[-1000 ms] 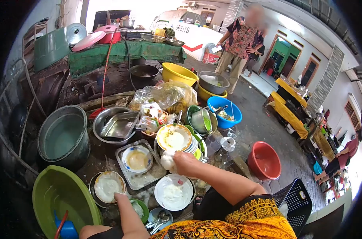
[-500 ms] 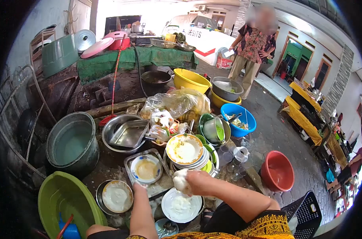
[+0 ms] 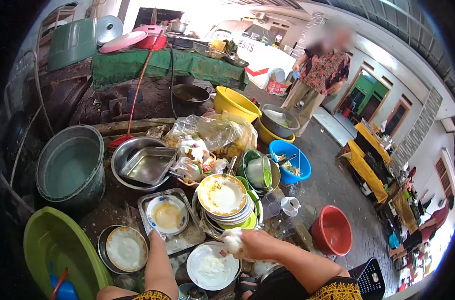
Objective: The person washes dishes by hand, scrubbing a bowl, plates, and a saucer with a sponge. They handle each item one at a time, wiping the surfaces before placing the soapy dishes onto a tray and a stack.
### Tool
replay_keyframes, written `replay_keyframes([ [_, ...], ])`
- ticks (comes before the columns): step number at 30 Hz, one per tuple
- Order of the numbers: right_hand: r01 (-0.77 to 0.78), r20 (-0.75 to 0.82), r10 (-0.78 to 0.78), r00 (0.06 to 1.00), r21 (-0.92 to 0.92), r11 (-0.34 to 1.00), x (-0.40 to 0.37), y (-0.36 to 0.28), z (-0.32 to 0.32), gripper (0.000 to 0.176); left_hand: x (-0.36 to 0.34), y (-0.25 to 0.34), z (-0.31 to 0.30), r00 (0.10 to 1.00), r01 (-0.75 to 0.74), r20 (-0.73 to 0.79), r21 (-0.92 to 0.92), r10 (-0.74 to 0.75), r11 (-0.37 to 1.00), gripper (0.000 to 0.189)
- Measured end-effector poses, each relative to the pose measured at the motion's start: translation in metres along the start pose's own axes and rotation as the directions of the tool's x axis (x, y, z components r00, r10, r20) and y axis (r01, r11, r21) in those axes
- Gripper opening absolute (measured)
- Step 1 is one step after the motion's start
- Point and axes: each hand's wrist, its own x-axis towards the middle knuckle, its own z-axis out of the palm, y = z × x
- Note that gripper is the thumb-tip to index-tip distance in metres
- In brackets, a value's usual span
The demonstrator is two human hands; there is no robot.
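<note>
My left hand (image 3: 158,235) is at the near rim of a blue-flowered white plate (image 3: 167,215), which has brownish liquid in it and sits over a metal tray (image 3: 187,242). The fingers appear closed on that rim, though they are partly hidden. In my right hand (image 3: 255,245) is a white, sudsy scrubber (image 3: 233,241). Just below it lies a white plate (image 3: 212,266) with foam on it. A stack of dirty plates, topped by an orange-rimmed plate (image 3: 221,194), stands above my right hand. Another foamy orange-rimmed plate (image 3: 127,248) rests in a round pan at the left.
At the left stand a green tub (image 3: 62,245) with a blue dipper and a dark bucket (image 3: 70,162) of water. Steel pans (image 3: 145,165), food scraps in plastic bags (image 3: 212,132), and blue (image 3: 290,161) and red (image 3: 331,230) basins surround the dishes. A person (image 3: 320,75) stands beyond.
The view has shifted, so most things sit further left. My right hand with the scrubber stays above the foamy plate, where a small reddish scrap now shows. My left hand stays at the flowered plate's rim.
</note>
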Motion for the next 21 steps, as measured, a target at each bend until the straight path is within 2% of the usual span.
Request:
replay_keyframes([
  [6, 0.061, -0.079, -0.058, 0.995, 0.029, 0.998, 0.000, -0.002, 0.001, 0.046, -0.010, -0.001, 0.014, 0.999, -0.047, -0.008, 0.051, 0.048, 0.998, 0.035],
  [7, 0.081, -0.081, -0.077, 0.994, 0.046, 0.996, 0.000, 0.000, 0.003, 0.047, -0.034, 0.009, 0.021, 0.988, -0.043, -0.126, 0.331, 0.089, 0.943, 0.030],
  [8, 0.102, -0.085, -0.097, 0.992, 0.062, 0.993, 0.001, 0.001, 0.004, 0.047, -0.053, 0.016, 0.028, 0.961, -0.001, -0.224, 0.581, 0.161, 0.814, 0.025],
  [9, 0.100, -0.086, -0.095, 0.992, 0.057, 0.993, 0.002, 0.003, 0.005, 0.047, -0.048, 0.013, 0.024, 0.963, -0.001, -0.221, 0.579, 0.158, 0.815, 0.025],
  [11, 0.049, -0.021, -0.048, 0.999, 0.044, 0.998, 0.003, 0.006, 0.004, 0.053, -0.025, -0.002, 0.014, 0.956, -0.153, -0.183, 0.357, 0.229, 0.921, 0.034],
  [12, 0.034, -0.033, -0.032, 0.999, 0.042, 0.999, 0.003, 0.007, 0.003, 0.053, -0.088, 0.020, 0.034, 0.970, -0.066, -0.206, 0.287, 0.129, 0.956, 0.035],
  [14, 0.005, 0.016, -0.006, 1.000, 0.039, 0.999, 0.002, 0.008, 0.003, 0.054, -0.065, 0.006, 0.034, 0.971, -0.124, -0.178, 0.201, 0.161, 0.972, 0.032],
  [16, -0.018, 0.023, 0.017, 1.000, 0.051, 0.999, 0.002, 0.012, 0.006, 0.055, -0.111, 0.013, 0.055, 0.967, -0.176, -0.141, 0.240, 0.213, 0.955, 0.032],
  [17, 0.017, 0.025, -0.019, 1.000, 0.057, 0.998, 0.001, 0.011, 0.005, 0.055, -0.071, 0.001, 0.043, 0.977, -0.158, -0.089, 0.316, 0.195, 0.936, 0.043],
  [18, 0.059, 0.030, -0.061, 0.998, 0.060, 0.996, 0.001, 0.009, 0.003, 0.055, -0.038, -0.014, 0.037, 0.978, -0.159, -0.080, 0.318, 0.193, 0.935, 0.043],
  [20, 0.052, 0.024, -0.053, 0.998, 0.051, 0.997, 0.003, 0.014, 0.007, 0.056, 0.012, -0.039, 0.029, 0.848, -0.491, -0.067, 0.269, 0.525, 0.828, 0.047],
  [21, 0.065, 0.023, -0.066, 0.998, 0.045, 0.997, 0.002, 0.012, 0.006, 0.057, -0.041, -0.026, 0.042, 0.767, -0.621, 0.001, 0.254, 0.641, 0.742, 0.048],
])
